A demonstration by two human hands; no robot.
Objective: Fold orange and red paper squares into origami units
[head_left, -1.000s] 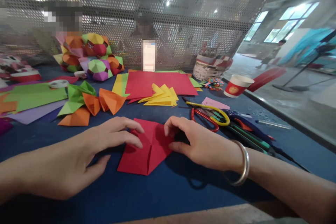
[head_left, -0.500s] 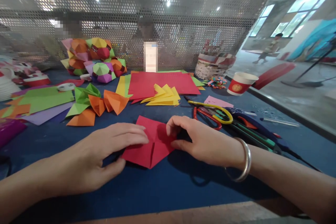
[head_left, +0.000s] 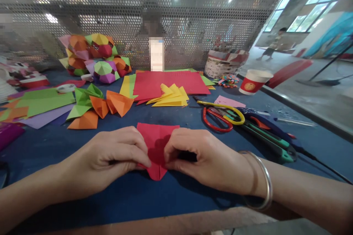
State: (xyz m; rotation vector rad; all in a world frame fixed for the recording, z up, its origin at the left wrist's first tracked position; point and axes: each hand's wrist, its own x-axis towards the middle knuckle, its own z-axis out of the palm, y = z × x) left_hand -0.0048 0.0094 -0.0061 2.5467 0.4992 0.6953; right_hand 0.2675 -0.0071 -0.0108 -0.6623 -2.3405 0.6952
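A folded red sheet of paper [head_left: 157,141] lies at the front of the blue table, with a crease and slit at its near edge. My left hand [head_left: 116,158] pinches its left side between thumb and fingers. On the other side my right hand [head_left: 190,152], with a silver bangle on its wrist, grips the paper's right edge. The near part bulges up slightly between both hands. Beyond it lie folded yellow paper pieces [head_left: 170,96] on a stack of red sheets [head_left: 176,80]. Folded orange pieces [head_left: 119,102] and a green one [head_left: 88,97] stand to the left.
Scissors with red and yellow handles [head_left: 217,121] and a green-black cutter [head_left: 264,139] lie right. A paper cup [head_left: 253,82] and a woven basket [head_left: 224,64] stand behind. Colourful paper balls [head_left: 95,57] are back left. A phone [head_left: 156,54] leans against the mesh screen [head_left: 182,25].
The red paper has turned and come nearer, its far edge now straight. My left hand has closed from lying flat on it to pinching its side. My right hand has moved slightly down and left.
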